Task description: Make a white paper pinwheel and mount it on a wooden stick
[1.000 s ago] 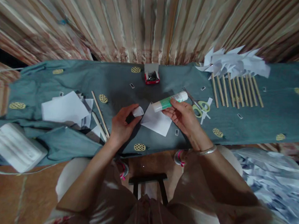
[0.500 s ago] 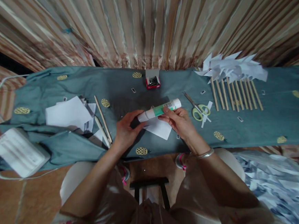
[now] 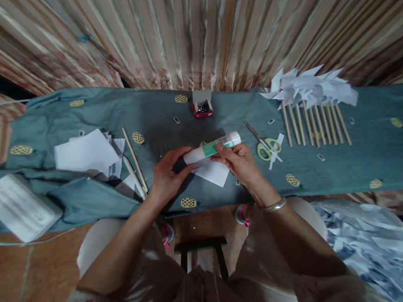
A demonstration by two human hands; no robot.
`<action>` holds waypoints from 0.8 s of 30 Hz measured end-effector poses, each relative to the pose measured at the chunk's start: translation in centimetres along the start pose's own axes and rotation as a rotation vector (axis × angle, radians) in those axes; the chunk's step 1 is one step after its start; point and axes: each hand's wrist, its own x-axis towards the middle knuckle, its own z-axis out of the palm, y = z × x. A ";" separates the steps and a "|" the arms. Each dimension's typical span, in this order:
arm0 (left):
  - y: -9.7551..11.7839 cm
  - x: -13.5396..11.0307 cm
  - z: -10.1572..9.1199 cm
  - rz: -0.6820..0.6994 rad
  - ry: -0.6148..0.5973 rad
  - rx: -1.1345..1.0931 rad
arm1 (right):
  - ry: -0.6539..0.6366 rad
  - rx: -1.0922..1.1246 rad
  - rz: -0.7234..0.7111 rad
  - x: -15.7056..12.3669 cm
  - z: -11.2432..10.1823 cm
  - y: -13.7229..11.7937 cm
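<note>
A white and green glue stick (image 3: 211, 147) is held between my two hands, tilted with its right end higher. My right hand (image 3: 239, 159) is closed round its green middle, thumb on top. At the lower left end, my left hand (image 3: 168, 170) pinches the white part between thumb and fingers. Beneath the glue stick a piece of white paper (image 3: 214, 172) lies on the cloth, partly covered. Scissors with green handles (image 3: 263, 149) lie right of my right hand, on thin white paper strips (image 3: 276, 158).
White paper pinwheels (image 3: 311, 89) on wooden sticks (image 3: 313, 127) lie at back right. A red box of small metal pieces (image 3: 202, 110) stands behind my hands. Left are stacked papers (image 3: 86, 151), a wooden stick (image 3: 134, 159), a pen-like stick (image 3: 134, 177) and a white box (image 3: 20, 209) with a cable.
The whole view has shifted slightly, so everything sits a little further left. Both hands keep hold of the glue stick; its white left part looks slightly closer to the green body.
</note>
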 end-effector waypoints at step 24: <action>-0.2 -0.1 0.1 0.148 -0.019 0.078 | -0.096 -0.038 0.043 0.1 0.9 1.8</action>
